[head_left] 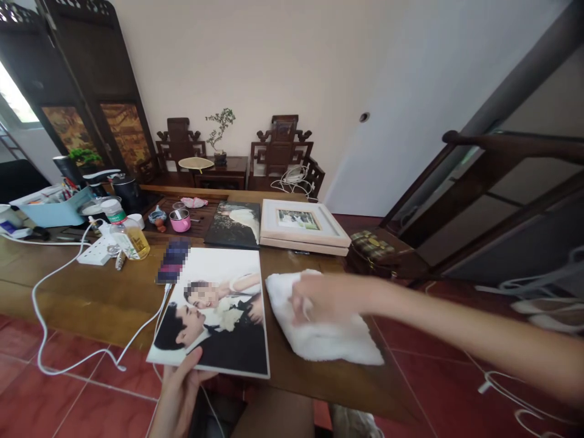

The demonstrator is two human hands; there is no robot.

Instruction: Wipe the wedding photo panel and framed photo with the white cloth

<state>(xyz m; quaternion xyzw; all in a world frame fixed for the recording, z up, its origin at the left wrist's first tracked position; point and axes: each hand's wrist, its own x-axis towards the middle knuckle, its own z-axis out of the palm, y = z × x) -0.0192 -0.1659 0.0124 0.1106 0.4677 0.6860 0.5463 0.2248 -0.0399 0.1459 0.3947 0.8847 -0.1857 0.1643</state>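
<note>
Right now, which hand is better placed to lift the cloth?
Probably the right hand: though blurred, it appears to be on the cloth, while the left hand holds the photo by its near edge.

Both hands are bare, as is the right forearm (slightly blurred).

Glare from the window, blur across the right hand
</note>
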